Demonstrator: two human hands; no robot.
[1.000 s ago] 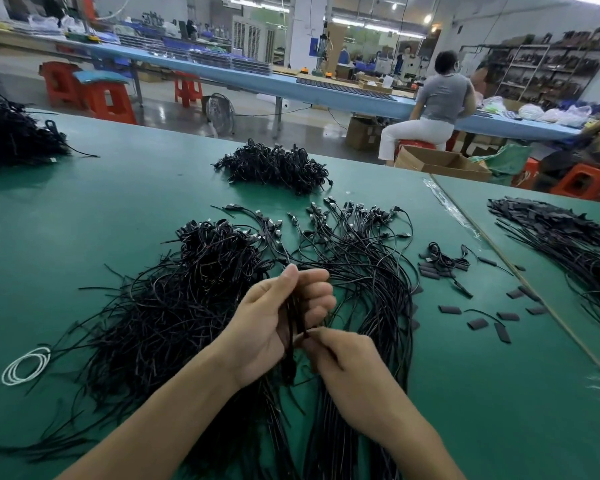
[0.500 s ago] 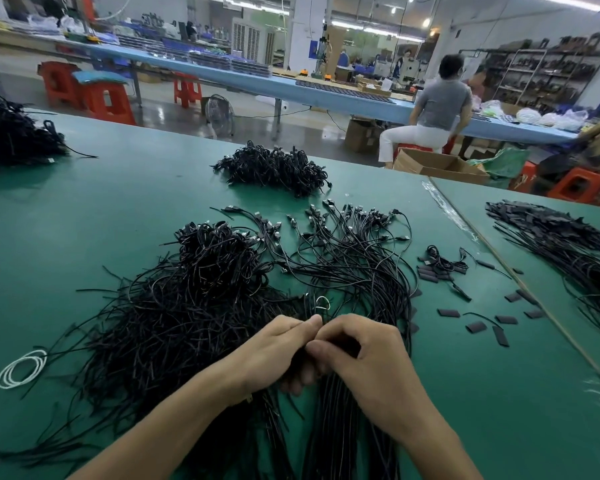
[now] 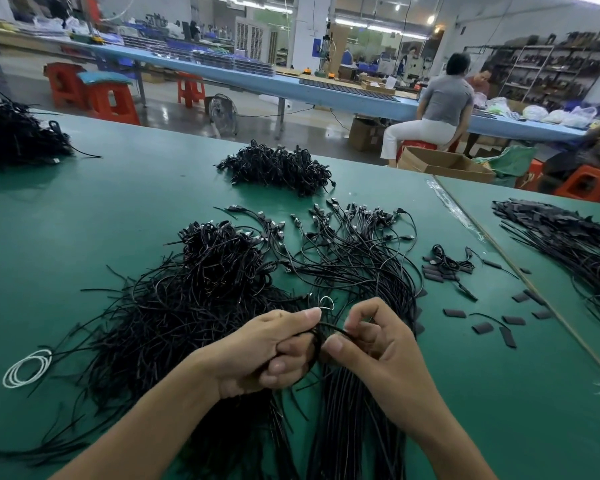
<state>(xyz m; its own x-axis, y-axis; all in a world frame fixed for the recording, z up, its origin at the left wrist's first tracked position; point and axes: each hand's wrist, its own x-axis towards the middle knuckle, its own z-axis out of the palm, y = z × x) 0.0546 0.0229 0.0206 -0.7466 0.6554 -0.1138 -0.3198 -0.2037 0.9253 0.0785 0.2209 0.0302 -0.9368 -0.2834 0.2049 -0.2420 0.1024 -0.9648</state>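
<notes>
Scene: a head-worn view looking down on a green table (image 3: 118, 209) in a workshop, strewn with heaps of black cable.
Left hand (image 3: 271, 351): near the centre. Its fingers are curled tight round the black cable bundle (image 3: 329, 330), and the thumb lies along the top, pointing right.
Right hand (image 3: 378, 355): just right of the left hand, knuckles meeting it. Thumb and forefinger pinch the same bundle, and the other fingers are bent above it.
Black cable bundle: clamped between the two hands, over the near middle of the table.
Long strands (image 3: 347, 431): these run from below the hands to the near edge. I cannot tell whether they belong to the held bundle.
Small pale loop (image 3: 326, 301): just beyond the left thumb tip, too small to identify.
Tangled heap (image 3: 201, 292): left of the hands, with stray ends fanning out.
Fanned cables (image 3: 354, 244): beyond the hands, with the plug ends pointing far.
Far heap (image 3: 278, 166): a dense clump at the far middle of the table.
Far-left heap (image 3: 14, 136): at the table's left edge.
White wire coil (image 3: 26, 368): near left, lying flat and apart from the heaps.
Black sleeve pieces (image 3: 482, 327): short flat pieces scattered right of the hands.
Right pile (image 3: 568, 237): cables and sleeves on the adjoining table surface.
Background: a seated person (image 3: 440, 109) faces away at a long blue bench, and red stools (image 3: 94, 95) stand at the far left.
</notes>
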